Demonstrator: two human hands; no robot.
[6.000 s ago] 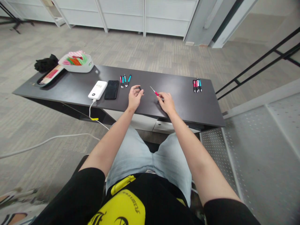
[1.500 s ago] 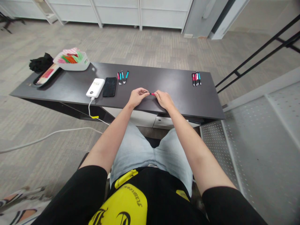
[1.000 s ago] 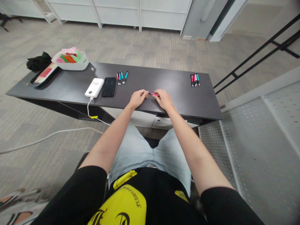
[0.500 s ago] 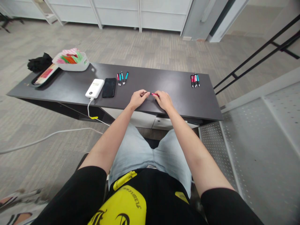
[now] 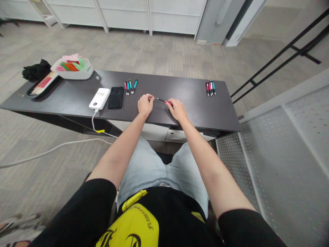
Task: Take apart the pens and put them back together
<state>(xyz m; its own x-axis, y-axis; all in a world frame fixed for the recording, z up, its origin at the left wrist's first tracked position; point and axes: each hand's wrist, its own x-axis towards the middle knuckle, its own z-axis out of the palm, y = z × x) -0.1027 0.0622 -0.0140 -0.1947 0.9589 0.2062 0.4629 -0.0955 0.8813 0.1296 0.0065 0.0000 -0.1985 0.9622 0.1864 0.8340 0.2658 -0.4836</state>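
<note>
My right hand (image 5: 177, 108) grips a pink-and-black pen (image 5: 165, 101) by its pink end. The dark, slim front of the pen points left and ends in a small pale tip. Just left of that tip is my left hand (image 5: 146, 104), apart from the pen, with fingers closed in a pinch. Whatever may be between those fingers is too small to make out. Beyond my left hand lies a loose group of pens (image 5: 130, 87), one pink and several teal. Another row of pens (image 5: 210, 88), pink and teal, lies toward the right end of the dark tabletop (image 5: 177, 85).
Left of my hands lie a black phone (image 5: 116, 97) and a white power bank (image 5: 99, 98) with a white cable (image 5: 93, 120). Farther left stand a white basket (image 5: 86, 72) with colourful items, a black tray (image 5: 46, 90) and a black cloth bundle (image 5: 37, 70). A perforated panel (image 5: 277, 164) stands right.
My hands have drawn apart. The left has moved left off the pen, leaving its slim dark front exposed, while the right still holds the pink end. The view has shifted slightly.
</note>
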